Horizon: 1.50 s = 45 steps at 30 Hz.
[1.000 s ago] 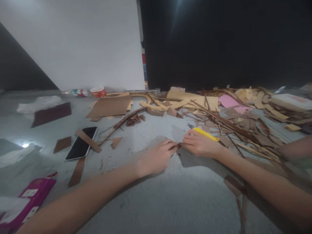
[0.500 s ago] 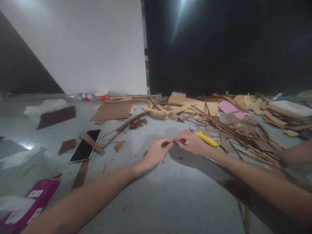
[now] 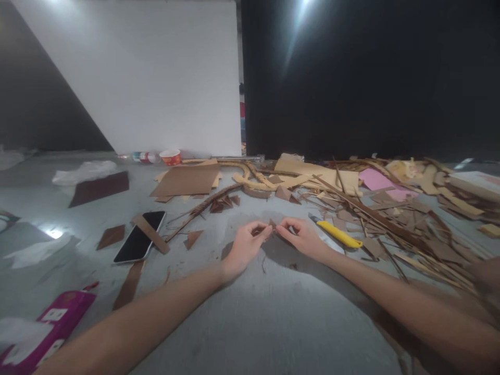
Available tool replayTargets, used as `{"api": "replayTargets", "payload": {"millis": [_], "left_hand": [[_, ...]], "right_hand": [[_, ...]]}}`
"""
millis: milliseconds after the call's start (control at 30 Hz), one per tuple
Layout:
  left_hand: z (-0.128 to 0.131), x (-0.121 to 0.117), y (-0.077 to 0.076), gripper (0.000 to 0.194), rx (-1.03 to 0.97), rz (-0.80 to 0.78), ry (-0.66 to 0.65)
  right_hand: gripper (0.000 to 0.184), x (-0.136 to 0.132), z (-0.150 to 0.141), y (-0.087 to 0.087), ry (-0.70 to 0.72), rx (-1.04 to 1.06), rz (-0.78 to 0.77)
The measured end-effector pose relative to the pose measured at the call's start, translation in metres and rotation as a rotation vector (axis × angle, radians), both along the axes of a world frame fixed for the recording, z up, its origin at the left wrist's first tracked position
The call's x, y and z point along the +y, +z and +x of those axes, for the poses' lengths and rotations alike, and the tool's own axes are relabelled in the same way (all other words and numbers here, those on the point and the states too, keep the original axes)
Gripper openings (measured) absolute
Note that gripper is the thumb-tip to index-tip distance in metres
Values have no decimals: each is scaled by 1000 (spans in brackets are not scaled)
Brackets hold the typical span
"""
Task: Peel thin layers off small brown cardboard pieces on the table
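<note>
Between my fingertips is a small dark brown scrap (image 3: 272, 224), perhaps paper or thin leather, pointed at the top. My left hand (image 3: 250, 240) pinches it with thumb and forefinger from the left. From the other side my right hand (image 3: 299, 237) meets it, thumb and finger pressed together at its edge. Both hands are just above the grey table (image 3: 250, 323). A yellow utility knife (image 3: 339, 234) lies right of my right hand. Several folded brown pieces (image 3: 223, 203) lie beyond my left hand, and a brown triangle (image 3: 193, 239) is to its left.
A phone (image 3: 138, 239) with a brown strip across it lies left, with a purple tissue pack (image 3: 58, 323) nearer. Brown sheets (image 3: 187, 179), a twisted brown cord branch (image 3: 211, 199) and a red cup (image 3: 171, 157) lie at the back. Scraps (image 3: 390, 211) cover the right side.
The view has turned slightly left, so things sit farther right. My hands remain together at the scrap, and the right hand is now farther from the yellow knife.
</note>
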<state>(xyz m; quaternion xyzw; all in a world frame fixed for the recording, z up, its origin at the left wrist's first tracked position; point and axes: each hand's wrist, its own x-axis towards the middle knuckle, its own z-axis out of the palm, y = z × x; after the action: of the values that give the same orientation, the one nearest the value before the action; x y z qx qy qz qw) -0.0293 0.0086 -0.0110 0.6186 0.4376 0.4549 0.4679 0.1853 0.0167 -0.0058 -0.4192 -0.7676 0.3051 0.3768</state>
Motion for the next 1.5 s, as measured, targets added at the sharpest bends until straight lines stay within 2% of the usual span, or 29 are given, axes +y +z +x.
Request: {"api": "replayTargets", "payload": {"millis": [133,333,500,633,767,933,1067,1233,1500], "left_hand": [[2,-2,-1,39,-12,-28,16],[1,-2,2,38,24,-29,45],[2,-3,2,38,43,-4,23],[2,-4,1,38,38,1,-2],[3,-5,2,38,39,1,2],[3,-7,6,34,51,13,9],[1,-6,3,38,51,-1,22],[-2,-1,-2,43,20,-32,63],[-1,2,-4,45,-127,-97,39]], "right_hand": [[41,-1,0,-4,-29,-10,30],[37,-9,1,3,-129,70,161],[31,-11,1,5,-71,52,161],[31,-12,1,6,-104,84,185],[29,-12,0,5,-51,97,201],[28,-8,1,1,-36,87,113],[29,-6,2,-1,9,98,37],[31,-4,4,0,47,99,80],[34,-4,5,4,62,66,125]]}}
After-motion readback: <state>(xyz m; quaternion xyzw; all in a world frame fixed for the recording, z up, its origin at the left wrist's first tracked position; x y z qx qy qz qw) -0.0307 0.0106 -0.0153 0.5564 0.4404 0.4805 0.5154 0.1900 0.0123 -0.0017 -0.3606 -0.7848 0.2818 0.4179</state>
